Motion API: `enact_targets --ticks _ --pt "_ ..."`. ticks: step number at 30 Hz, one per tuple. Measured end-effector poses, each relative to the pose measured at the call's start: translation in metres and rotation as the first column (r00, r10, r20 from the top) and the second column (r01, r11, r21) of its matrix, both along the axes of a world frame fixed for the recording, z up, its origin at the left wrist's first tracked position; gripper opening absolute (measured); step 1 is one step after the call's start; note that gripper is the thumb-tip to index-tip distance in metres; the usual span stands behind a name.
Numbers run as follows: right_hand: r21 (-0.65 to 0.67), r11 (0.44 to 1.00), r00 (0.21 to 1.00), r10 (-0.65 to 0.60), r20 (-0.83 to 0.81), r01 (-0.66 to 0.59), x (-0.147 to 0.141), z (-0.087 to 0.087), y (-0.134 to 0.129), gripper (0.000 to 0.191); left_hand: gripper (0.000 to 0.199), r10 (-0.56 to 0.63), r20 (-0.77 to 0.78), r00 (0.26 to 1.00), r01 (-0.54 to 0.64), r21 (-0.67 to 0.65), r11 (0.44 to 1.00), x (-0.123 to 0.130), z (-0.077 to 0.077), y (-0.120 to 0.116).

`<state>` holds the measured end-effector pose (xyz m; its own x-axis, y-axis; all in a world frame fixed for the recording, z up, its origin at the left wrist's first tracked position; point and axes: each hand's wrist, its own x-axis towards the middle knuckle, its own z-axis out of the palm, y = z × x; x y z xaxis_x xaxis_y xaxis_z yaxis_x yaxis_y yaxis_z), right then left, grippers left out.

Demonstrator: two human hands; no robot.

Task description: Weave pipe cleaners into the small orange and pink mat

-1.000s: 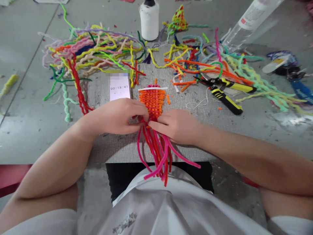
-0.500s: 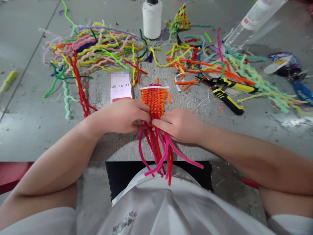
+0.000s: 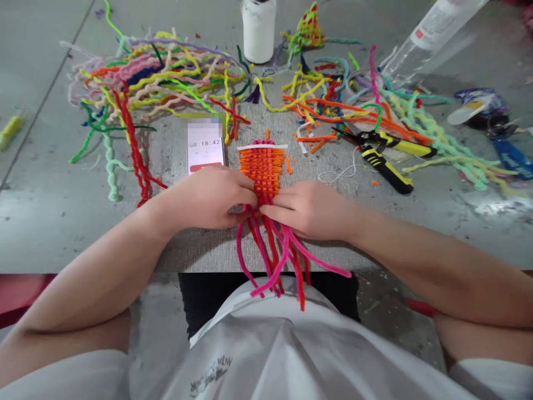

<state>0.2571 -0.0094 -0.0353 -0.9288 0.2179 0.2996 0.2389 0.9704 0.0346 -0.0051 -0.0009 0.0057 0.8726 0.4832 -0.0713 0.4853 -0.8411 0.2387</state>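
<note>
A woven piece of orange and pink pipe cleaners point(image 3: 262, 169) lies on the table in front of me, a white strip point(image 3: 262, 147) across its far end. Loose pink and red pipe cleaner ends point(image 3: 286, 253) hang from its near end past the table edge. My left hand point(image 3: 216, 197) pinches the near end from the left, fingers bent. From the right, my right hand point(image 3: 306, 208) presses its closed fingers on the same end, the fingertips close to those of the left. What exactly lies between the fingertips is hidden.
A phone with a running timer point(image 3: 205, 144) lies beside my left hand. Yellow-black pliers point(image 3: 385, 158) rest at the right. Behind are heaped pipe cleaners point(image 3: 166, 78), a white bottle point(image 3: 259, 33), a clear plastic bottle point(image 3: 428, 39) and a small woven piece point(image 3: 311, 30).
Both hands stay at the near end of the weave. The hanging red and pink ends have swung slightly to the right.
</note>
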Motion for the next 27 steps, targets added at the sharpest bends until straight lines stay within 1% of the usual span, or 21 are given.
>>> enact_targets --ticks 4,7,11,17,21,25,27 --pt "-0.008 1.0 1.0 0.022 0.009 -0.022 0.0002 0.0002 0.0001 0.031 0.01 -0.031 0.014 0.999 0.032 -0.047 0.998 0.0003 -0.0019 0.0002" --pt "-0.038 0.999 0.999 0.023 0.041 -0.022 0.0001 -0.0002 0.0006 0.031 0.008 -0.055 0.027 0.998 0.057 -0.08 0.995 0.0015 -0.0054 0.0007" --pt "-0.099 0.995 0.996 0.023 0.083 -0.015 0.0001 0.0012 0.0014 0.03 0.003 -0.039 0.01 0.999 0.04 -0.108 0.993 0.003 -0.0089 -0.0001" --pt "-0.189 0.982 0.999 0.014 0.049 -0.005 0.0012 0.0011 0.0029 0.026 0.001 -0.044 0.073 0.996 0.053 -0.126 0.991 0.0016 -0.0058 0.001" --pt "-0.212 0.977 0.999 0.022 0.03 -0.015 0.0023 -0.0009 0.0032 0.026 0.003 -0.076 0.128 0.989 0.092 -0.124 0.988 -0.0002 -0.0056 0.0028" --pt "-0.21 0.978 1.0 0.008 0.016 -0.005 0.0027 -0.002 0.003 0.026 0.011 -0.108 0.152 0.982 0.124 -0.095 0.988 -0.0005 -0.0062 0.0032" --pt "-0.208 0.978 1.0 0.006 0.001 -0.006 0.0031 -0.0022 0.0028 0.027 0.012 -0.108 0.164 0.981 0.126 -0.102 0.987 -0.0003 -0.0056 0.0032"
